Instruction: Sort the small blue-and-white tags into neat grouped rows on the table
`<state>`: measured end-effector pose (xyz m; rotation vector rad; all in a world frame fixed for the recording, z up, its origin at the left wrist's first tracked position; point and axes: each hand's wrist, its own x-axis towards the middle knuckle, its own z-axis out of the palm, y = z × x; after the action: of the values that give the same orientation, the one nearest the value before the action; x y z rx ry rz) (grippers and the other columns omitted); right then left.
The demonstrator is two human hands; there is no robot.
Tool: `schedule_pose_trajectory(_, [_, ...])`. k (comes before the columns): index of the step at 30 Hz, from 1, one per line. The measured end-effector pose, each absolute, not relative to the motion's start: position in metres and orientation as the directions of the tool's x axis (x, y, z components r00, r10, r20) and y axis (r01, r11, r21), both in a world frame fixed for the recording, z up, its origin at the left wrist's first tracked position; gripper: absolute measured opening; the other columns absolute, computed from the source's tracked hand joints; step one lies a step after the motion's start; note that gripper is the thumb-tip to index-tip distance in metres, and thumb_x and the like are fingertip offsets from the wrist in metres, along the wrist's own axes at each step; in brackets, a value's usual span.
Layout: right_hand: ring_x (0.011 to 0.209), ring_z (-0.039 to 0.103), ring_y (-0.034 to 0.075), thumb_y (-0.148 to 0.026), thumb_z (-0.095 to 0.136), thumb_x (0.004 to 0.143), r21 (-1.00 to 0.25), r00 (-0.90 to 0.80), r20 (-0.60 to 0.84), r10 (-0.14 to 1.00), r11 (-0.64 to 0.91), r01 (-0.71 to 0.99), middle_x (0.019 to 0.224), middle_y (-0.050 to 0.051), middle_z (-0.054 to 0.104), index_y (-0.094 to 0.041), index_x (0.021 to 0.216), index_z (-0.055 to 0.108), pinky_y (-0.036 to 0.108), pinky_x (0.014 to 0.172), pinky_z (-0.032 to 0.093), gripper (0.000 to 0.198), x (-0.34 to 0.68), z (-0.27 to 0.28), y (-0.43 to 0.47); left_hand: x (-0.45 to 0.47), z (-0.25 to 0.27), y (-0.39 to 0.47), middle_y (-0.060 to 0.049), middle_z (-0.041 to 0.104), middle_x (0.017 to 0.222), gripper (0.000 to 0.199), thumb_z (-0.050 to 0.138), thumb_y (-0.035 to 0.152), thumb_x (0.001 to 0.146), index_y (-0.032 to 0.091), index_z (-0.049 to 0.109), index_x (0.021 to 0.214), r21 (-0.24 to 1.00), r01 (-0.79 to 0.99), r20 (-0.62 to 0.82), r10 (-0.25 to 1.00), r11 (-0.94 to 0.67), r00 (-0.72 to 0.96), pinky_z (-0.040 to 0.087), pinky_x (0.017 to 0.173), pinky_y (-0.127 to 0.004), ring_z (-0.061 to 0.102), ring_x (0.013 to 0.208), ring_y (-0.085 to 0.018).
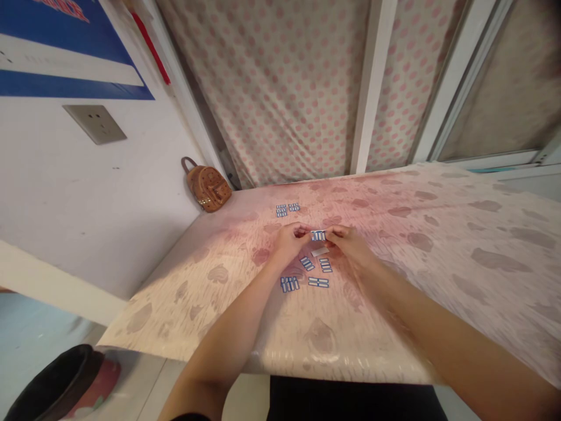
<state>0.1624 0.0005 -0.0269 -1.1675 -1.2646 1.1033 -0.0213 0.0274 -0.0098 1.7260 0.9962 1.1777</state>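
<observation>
My left hand [291, 240] and my right hand [347, 241] meet over the middle of the table, fingers closed in a pinch. Between them is a small sheet of blue-edged white labels [318, 235], gripped at its left and right ends. Just below it lies a plain pale strip [319, 252]. Nearer to me are more blue-and-white label pieces: a slanted one [307, 264], an upright one [325, 265], a larger one [290, 284] at the left and a wide one [318, 282]. Any print on them is too small to read.
Two more label pieces, one on the left [281, 210] and another [294, 207], lie farther back on the patterned tablecloth [219, 304]. A brown mini backpack [210, 187] leans in the back left corner by the wall. A dark-topped bin [65, 386] stands on the floor, lower left.
</observation>
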Motion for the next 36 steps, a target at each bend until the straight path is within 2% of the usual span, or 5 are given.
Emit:
schedule_pose_trajectory(11, [0.059,0.059,0.016,-0.049,0.070,0.071,-0.986,-0.025,0.134,0.991,0.136,0.101,0.062,0.002,0.064,-0.019,0.070,0.065,0.026,0.055,0.045,0.030,0.162,-0.021,-0.001,-0.022,-0.010,0.027,-0.007,0.075,0.083,0.007,0.070,0.018,0.080,0.014,0.076,0.083,0.902,0.238,0.302,0.921,-0.359,0.245,0.049,0.072,-0.026,0.067,0.075,-0.017])
schedule_pose_trajectory(19, [0.060,0.063,0.018,-0.059,0.066,0.078,-1.000,0.052,-0.009,0.999,-0.007,-0.030,0.069,0.006,0.068,-0.020,0.078,0.066,0.028,0.053,0.048,0.039,0.156,-0.020,-0.004,-0.023,-0.012,0.029,-0.005,0.073,0.078,0.006,0.068,0.015,0.077,0.013,0.073,0.078,0.928,0.217,0.253,0.941,-0.302,0.227,0.046,0.069,-0.025,0.064,0.070,-0.014])
schedule_pose_trajectory(25, [0.055,0.058,0.015,-0.057,0.071,0.071,-0.987,-0.016,0.128,0.992,0.129,0.095,0.065,0.003,0.065,-0.020,0.070,0.066,0.027,0.053,0.048,0.037,0.159,-0.017,-0.002,-0.022,-0.008,0.026,-0.004,0.072,0.079,0.009,0.068,0.021,0.078,0.014,0.073,0.079,0.940,0.181,0.246,0.942,-0.290,0.229,0.045,0.073,-0.025,0.063,0.073,-0.015])
schedule_pose_trajectory(33, [0.055,0.059,0.016,-0.055,0.063,0.077,-0.966,0.003,0.226,0.974,0.224,0.129,0.064,0.003,0.065,-0.020,0.071,0.064,0.029,0.057,0.049,0.036,0.162,-0.027,0.007,-0.018,-0.009,0.021,-0.005,0.070,0.071,0.033,0.078,0.047,0.072,0.014,0.074,0.073,0.981,0.066,0.151,0.929,-0.184,0.338,0.043,0.064,-0.026,0.060,0.065,-0.015])
schedule_pose_trajectory(36, [0.058,0.061,0.017,-0.047,0.063,0.079,-0.942,-0.022,0.281,0.960,0.280,0.183,0.068,0.001,0.065,-0.021,0.089,0.066,0.030,0.060,0.049,0.028,0.162,-0.028,0.006,-0.018,-0.009,0.022,-0.004,0.070,0.070,0.034,0.079,0.048,0.070,0.014,0.074,0.074,0.988,0.046,0.123,0.943,-0.144,0.309,0.042,0.061,-0.025,0.058,0.062,-0.013])
